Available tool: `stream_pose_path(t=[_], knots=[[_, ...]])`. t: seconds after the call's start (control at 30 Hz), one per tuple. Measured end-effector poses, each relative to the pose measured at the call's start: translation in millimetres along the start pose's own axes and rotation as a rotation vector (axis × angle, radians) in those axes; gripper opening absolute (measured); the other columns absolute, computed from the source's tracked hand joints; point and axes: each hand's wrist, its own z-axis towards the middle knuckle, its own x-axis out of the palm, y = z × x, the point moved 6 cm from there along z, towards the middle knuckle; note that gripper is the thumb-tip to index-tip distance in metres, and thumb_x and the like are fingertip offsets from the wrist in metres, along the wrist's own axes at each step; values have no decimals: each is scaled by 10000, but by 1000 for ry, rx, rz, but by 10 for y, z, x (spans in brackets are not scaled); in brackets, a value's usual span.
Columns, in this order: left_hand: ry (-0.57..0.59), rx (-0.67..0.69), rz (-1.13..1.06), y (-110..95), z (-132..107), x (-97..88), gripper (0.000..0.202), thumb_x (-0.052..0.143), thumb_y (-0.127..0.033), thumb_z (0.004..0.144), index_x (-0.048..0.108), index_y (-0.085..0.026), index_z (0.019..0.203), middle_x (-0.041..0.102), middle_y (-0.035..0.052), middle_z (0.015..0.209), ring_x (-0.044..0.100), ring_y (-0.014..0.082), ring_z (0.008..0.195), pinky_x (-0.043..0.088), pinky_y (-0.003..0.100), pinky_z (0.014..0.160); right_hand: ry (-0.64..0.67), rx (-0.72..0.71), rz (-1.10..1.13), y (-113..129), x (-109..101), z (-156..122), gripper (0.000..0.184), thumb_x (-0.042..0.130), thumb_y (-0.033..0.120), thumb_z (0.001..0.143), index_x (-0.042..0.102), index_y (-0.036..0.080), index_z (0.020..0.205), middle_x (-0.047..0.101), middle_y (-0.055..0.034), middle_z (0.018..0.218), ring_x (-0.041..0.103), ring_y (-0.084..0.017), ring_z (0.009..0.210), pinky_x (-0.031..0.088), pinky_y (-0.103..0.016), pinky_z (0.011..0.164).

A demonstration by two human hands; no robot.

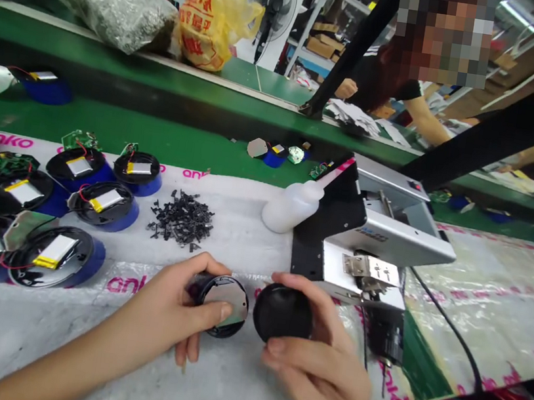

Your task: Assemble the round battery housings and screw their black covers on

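My left hand (163, 304) grips a round black housing (221, 303) with a silver disc on its face, its fingers around the rim. My right hand (314, 359) holds a black domed cover (282, 313) a little to the right of that housing, the two apart by a narrow gap. Open round black housings with yellow-labelled flat batteries (55, 252), red wires and green circuit boards (8, 167) lie to the left of my hands. A heap of small black plastic parts (181, 219) sits above my hands, beyond my reach of touch.
A white squeeze bottle (292, 207) lies against a silver-and-black bench machine (371, 234) at right. A green conveyor belt (122, 133) runs behind the mat, carrying more units. Beyond it stand plastic bags (212, 25), and a co-worker's arm (425, 119) reaches over papers.
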Motion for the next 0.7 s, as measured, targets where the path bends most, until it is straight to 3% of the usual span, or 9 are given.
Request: stream_pose_path(t=[0.1, 0.17, 0.33, 0.53, 0.7], knots=[[-4, 6, -24, -19, -1, 4, 369, 686, -392, 836, 507, -214, 1105, 553, -93, 418, 523, 102, 352, 456, 152, 352, -29, -34, -3, 36, -3, -48, 658, 644, -67, 811, 513, 291, 1347, 427, -117, 1497, 507, -323, 1310, 504, -479, 1020], [-4, 15, -21, -24, -3, 9, 354, 680, -381, 841, 511, -218, 1106, 554, -94, 415, 520, 102, 352, 461, 155, 356, 7, 5, 4, 18, 31, -79, 741, 670, -62, 789, 412, 240, 1415, 444, -152, 1490, 489, -339, 1331, 468, -524, 1071], [-6, 16, -31, -17, -10, 2, 341, 675, -376, 852, 513, -228, 1113, 549, -96, 419, 528, 108, 364, 463, 158, 359, 66, 6, -43, 25, 79, -98, 629, 672, -30, 798, 456, 163, 1357, 399, -176, 1518, 467, -341, 1349, 438, -498, 1118], [9, 68, -59, -55, -18, 4, 307, 674, -371, 858, 530, -220, 1083, 546, -96, 463, 544, 105, 381, 469, 157, 357, 215, -78, -214, 165, 137, 65, 624, 628, 14, 846, 470, 193, 1423, 376, -113, 1537, 445, -289, 1374, 444, -408, 1127], [16, 79, -81, -75, -22, 2, 248, 662, -331, 860, 538, -216, 1041, 566, -94, 456, 552, 100, 370, 469, 152, 366, 230, 44, -268, 138, 123, 116, 615, 674, 116, 888, 461, 186, 1461, 464, -115, 1482, 508, -241, 1328, 442, -327, 1129]])
